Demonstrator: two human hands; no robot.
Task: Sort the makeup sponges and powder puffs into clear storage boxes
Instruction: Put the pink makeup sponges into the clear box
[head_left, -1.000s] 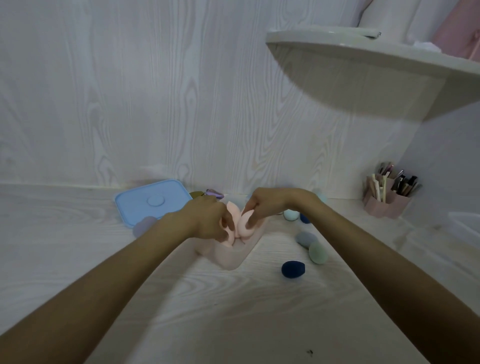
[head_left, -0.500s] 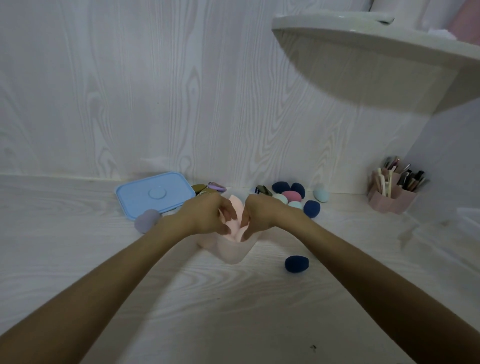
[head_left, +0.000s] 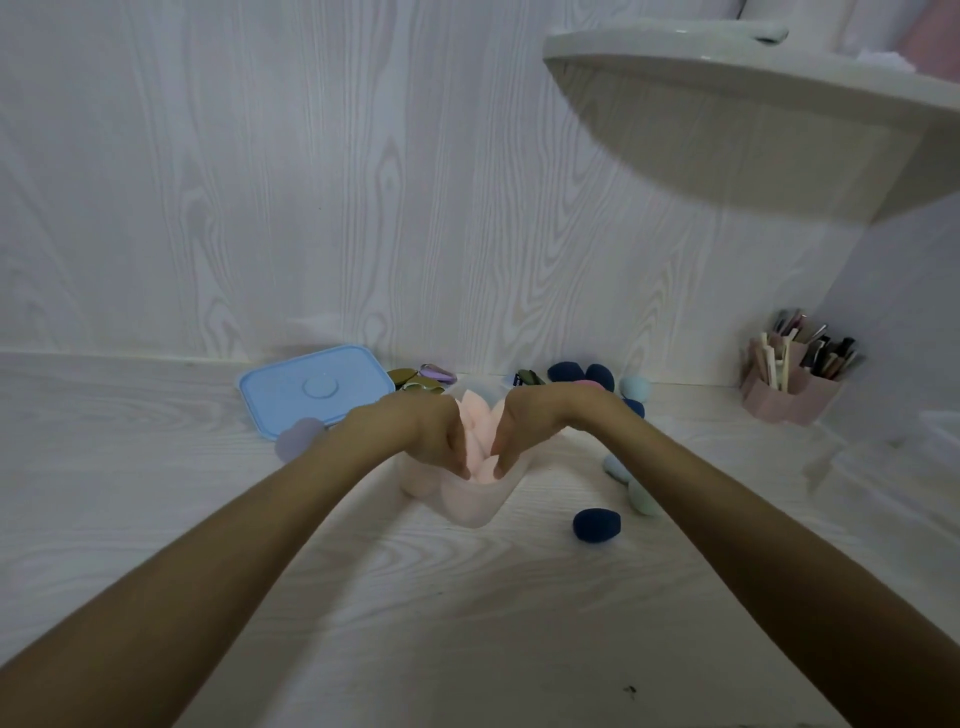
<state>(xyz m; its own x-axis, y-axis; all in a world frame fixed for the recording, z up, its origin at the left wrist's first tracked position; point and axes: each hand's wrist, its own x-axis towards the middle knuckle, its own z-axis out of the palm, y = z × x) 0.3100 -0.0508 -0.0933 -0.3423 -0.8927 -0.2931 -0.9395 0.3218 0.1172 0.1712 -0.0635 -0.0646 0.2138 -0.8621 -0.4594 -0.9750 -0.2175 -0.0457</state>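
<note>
Puffs (head_left: 477, 434), pale pink, are seen standing packed on edge inside a clear box (head_left: 470, 501) set near the middle of the table (head_left: 467, 623), and the packing step is judged to be in hand for this box. Left hand (head_left: 423, 434) and right hand (head_left: 524, 428) are placed over the box opening, fingers curled downward and pressed against the puffs from either side; the puffs are gripped between them, though how far each thumb closes cannot be told. Loose sponges are left unsorted: a dark blue sponge (head_left: 597, 525) lies alone just right of the box, a green sponge (head_left: 643, 498) and a light blue sponge (head_left: 615, 466) lie just beyond it, and a cluster of further sponges (head_left: 582, 375) is gathered along the back edge against the wall. A lilac sponge (head_left: 297, 437) rests at the near corner of a blue lid (head_left: 311, 387), left of the box. Next move, by judgement: the puffs are to be released once seated, and a loose sponge is to be fetched for a separate box, none of which is plainly shown. Open room is offered across the near half of the table; the right side is crowded by a brush holder (head_left: 789, 384) toward the back right corner, and a shelf (head_left: 753, 104) overhangs above.
</note>
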